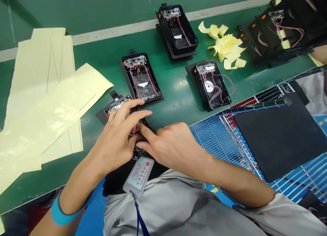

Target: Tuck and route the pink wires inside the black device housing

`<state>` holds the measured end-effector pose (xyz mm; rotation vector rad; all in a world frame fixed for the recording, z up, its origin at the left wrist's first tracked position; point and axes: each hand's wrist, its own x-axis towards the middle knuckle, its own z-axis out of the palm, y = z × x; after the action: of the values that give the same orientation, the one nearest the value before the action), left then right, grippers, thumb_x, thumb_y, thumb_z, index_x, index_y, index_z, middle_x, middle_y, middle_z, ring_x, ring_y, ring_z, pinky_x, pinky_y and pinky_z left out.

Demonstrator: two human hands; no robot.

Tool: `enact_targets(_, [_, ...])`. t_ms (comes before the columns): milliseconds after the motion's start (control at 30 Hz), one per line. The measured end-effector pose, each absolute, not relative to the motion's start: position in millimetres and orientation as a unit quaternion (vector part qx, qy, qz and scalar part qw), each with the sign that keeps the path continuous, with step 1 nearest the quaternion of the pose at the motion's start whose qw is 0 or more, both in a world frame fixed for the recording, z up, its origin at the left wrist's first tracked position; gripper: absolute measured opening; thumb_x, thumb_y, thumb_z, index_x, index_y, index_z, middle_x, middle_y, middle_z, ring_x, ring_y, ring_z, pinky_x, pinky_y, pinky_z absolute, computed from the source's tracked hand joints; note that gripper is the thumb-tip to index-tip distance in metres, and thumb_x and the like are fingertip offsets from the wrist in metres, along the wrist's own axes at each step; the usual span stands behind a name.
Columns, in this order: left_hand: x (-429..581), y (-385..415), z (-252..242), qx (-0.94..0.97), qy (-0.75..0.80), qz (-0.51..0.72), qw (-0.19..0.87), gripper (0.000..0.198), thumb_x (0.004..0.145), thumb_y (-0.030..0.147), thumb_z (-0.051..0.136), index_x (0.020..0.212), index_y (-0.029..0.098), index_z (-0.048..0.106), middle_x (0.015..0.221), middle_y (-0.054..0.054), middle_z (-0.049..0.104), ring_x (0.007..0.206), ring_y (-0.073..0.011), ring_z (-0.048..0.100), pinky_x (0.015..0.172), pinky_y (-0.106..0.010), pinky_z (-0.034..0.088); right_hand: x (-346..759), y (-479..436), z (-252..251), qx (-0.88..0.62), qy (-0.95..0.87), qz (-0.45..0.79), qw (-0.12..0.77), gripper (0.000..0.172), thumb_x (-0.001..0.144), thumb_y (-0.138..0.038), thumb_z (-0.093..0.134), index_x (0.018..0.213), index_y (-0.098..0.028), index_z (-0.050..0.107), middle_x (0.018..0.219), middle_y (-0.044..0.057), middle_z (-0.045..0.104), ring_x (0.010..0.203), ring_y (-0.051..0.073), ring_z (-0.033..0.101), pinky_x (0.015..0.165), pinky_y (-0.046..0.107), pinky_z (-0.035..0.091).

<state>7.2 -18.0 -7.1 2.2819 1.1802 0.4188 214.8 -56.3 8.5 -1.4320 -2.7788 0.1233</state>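
Note:
My left hand (116,134), with a blue band on its wrist, spans a black plastic case (139,154) at the near edge of the bench. Its index and middle fingers reach over the far side, while the thumb bends down inside against the case. From the right, my right hand (171,142) points its index finger and thumb into the same case, with the other fingers curled. The fingertips nearly meet, and what lies between the right ones is hidden. A circuit board (120,105) and a thin red wire (134,134) show around the hands.
Open wired cases (143,81), (213,88), (178,30) stand on the green bench (171,103). Yellow sheets (38,103) cover the left; peeled yellow scraps (227,47) lie at back right. More black cases (278,31) stack far right. A wire rack (212,134) holds a black sheet (281,137).

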Motion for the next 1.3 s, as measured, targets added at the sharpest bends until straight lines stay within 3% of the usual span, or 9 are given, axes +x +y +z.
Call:
enact_targets(167, [7.1, -18.1, -7.1, 0.844, 0.433, 0.155, 0.277, 0.068, 0.090, 0.000, 0.051, 0.148, 0.035, 0.053, 0.171, -0.002, 0.036, 0.093, -0.0094, 0.064, 0.114, -0.053, 0.053, 215.9, -53.2, 9.1, -0.449, -0.892, 0.052, -0.016, 0.056, 0.117, -0.050, 0.048, 0.153, -0.010, 0.064, 0.072, 0.006, 0.073, 0.061, 0.025, 0.072, 0.055, 0.038, 0.014])
enact_targets(300, [7.0, -18.7, -7.6, 0.845, 0.427, 0.156, 0.281, 0.075, 0.088, -0.003, 0.050, 0.153, 0.035, 0.052, 0.171, -0.002, 0.036, 0.114, -0.0171, 0.065, 0.117, -0.054, 0.052, 216.3, -51.8, 10.7, -0.439, -0.897, 0.046, -0.017, 0.051, 0.116, -0.044, 0.052, 0.152, -0.010, 0.065, 0.075, 0.008, 0.075, 0.060, 0.025, 0.072, 0.053, 0.038, 0.015])
enact_targets(400, [6.6, -19.0, -6.8, 0.842, 0.428, 0.158, 0.288, 0.079, 0.087, -0.003, 0.050, 0.156, 0.036, 0.050, 0.168, -0.003, 0.039, 0.117, -0.0183, 0.064, 0.116, -0.054, 0.051, 217.0, -50.4, 11.2, -0.424, -0.905, 0.035, -0.007, 0.050, 0.116, -0.040, 0.054, 0.153, -0.009, 0.065, 0.074, 0.007, 0.074, 0.059, 0.023, 0.070, 0.052, 0.038, 0.015])
enact_targets(567, [6.2, -21.2, -2.4, 0.849, 0.433, 0.170, 0.250, 0.073, 0.091, 0.004, 0.057, 0.156, 0.034, 0.048, 0.167, -0.007, 0.040, 0.118, -0.0211, 0.063, 0.113, -0.058, 0.048, 218.0, -48.7, 10.9, -0.415, -0.909, 0.041, -0.005, 0.045, 0.115, -0.037, 0.055, 0.149, -0.011, 0.068, 0.074, 0.005, 0.073, 0.060, 0.023, 0.071, 0.052, 0.038, 0.013])
enact_targets(767, [-0.5, -31.6, -3.9, 0.835, 0.465, 0.199, 0.218, 0.060, 0.095, 0.014, 0.066, 0.151, 0.031, 0.054, 0.174, -0.009, 0.030, 0.143, -0.0304, 0.052, 0.122, -0.060, 0.045, 217.5, -48.8, 9.0, -0.431, -0.898, 0.090, 0.000, 0.046, 0.117, -0.041, 0.053, 0.151, -0.014, 0.064, 0.078, 0.004, 0.074, 0.067, 0.024, 0.074, 0.055, 0.038, 0.016])
enact_targets(867, [-5.0, -34.9, -5.4, 0.818, 0.476, 0.212, 0.245, 0.057, 0.098, 0.019, 0.068, 0.152, 0.031, 0.054, 0.178, -0.007, 0.025, 0.152, -0.0290, 0.048, 0.128, -0.056, 0.045, 218.4, -47.7, 6.8, -0.421, -0.902, 0.095, 0.005, 0.041, 0.115, -0.035, 0.056, 0.148, -0.012, 0.065, 0.079, 0.004, 0.073, 0.068, 0.023, 0.073, 0.057, 0.038, 0.018])
enact_targets(1033, [-13.6, -37.1, -2.2, 0.781, 0.480, 0.246, 0.315, 0.055, 0.101, 0.020, 0.067, 0.153, 0.032, 0.054, 0.177, -0.003, 0.030, 0.158, -0.0238, 0.047, 0.132, -0.046, 0.048, 220.0, -43.5, 2.9, -0.395, -0.914, 0.091, 0.008, 0.034, 0.114, -0.027, 0.055, 0.141, -0.010, 0.068, 0.084, 0.005, 0.073, 0.071, 0.022, 0.071, 0.059, 0.039, 0.022])
enact_targets(1233, [-18.2, -44.8, -0.7, 0.834, 0.473, 0.197, 0.207, 0.035, 0.103, 0.022, 0.065, 0.138, 0.021, 0.063, 0.179, -0.007, 0.030, 0.169, -0.0277, 0.033, 0.147, -0.060, 0.015, 223.1, -40.5, -3.6, -0.369, -0.926, 0.073, 0.026, 0.035, 0.114, -0.026, 0.055, 0.142, -0.010, 0.068, 0.088, 0.005, 0.075, 0.076, 0.020, 0.070, 0.065, 0.040, 0.033])
enact_targets(1300, [-18.5, -46.3, -1.9, 0.840, 0.467, 0.194, 0.196, 0.033, 0.103, 0.023, 0.064, 0.136, 0.019, 0.064, 0.179, -0.009, 0.031, 0.169, -0.0277, 0.033, 0.147, -0.059, 0.015, 224.3, -40.0, -6.7, -0.367, -0.927, 0.070, 0.041, 0.036, 0.115, -0.028, 0.055, 0.143, -0.011, 0.069, 0.089, 0.005, 0.075, 0.079, 0.021, 0.071, 0.066, 0.041, 0.036])
